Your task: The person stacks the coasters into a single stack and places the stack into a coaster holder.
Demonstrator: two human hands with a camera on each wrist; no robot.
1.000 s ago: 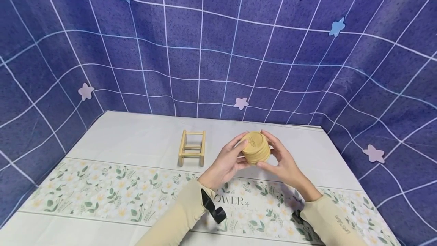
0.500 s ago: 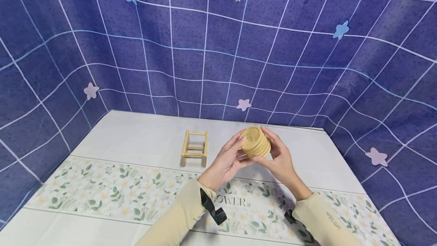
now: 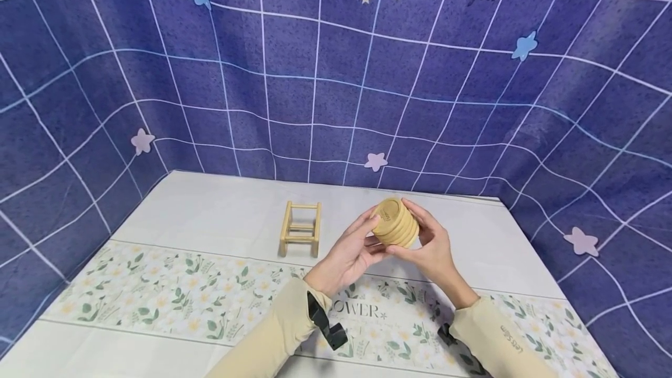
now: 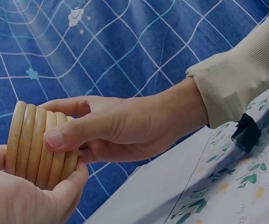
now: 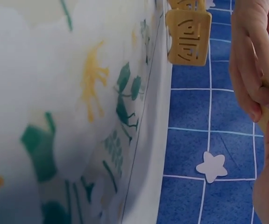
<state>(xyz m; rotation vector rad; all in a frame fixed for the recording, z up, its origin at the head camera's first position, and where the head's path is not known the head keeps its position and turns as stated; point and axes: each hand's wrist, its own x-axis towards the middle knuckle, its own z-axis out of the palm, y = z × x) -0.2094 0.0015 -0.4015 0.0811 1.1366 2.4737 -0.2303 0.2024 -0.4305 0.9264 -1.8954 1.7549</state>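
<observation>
A stack of several round wooden coasters (image 3: 397, 227) is held between both hands above the table. My left hand (image 3: 347, 256) grips the stack from the left, its thumb over the face of the end coaster. From the right, my right hand (image 3: 433, 249) holds the stack with thumb and fingers around the rims. In the left wrist view the coasters (image 4: 29, 145) lie tilted in a row, edges outward. Only a small part of the stack shows at the edge of the right wrist view.
A small wooden rack (image 3: 300, 239) stands on the table left of the hands; its end panel (image 5: 189, 38) has cut-out slots. The white tablecloth (image 3: 210, 203) has a flowered band. A blue gridded curtain (image 3: 336, 104) hangs behind and at both sides.
The coaster stack has been tilted in the hands, so more of its rims show. Both hands keep holding it. The rack stays in place; the head view shifts slightly.
</observation>
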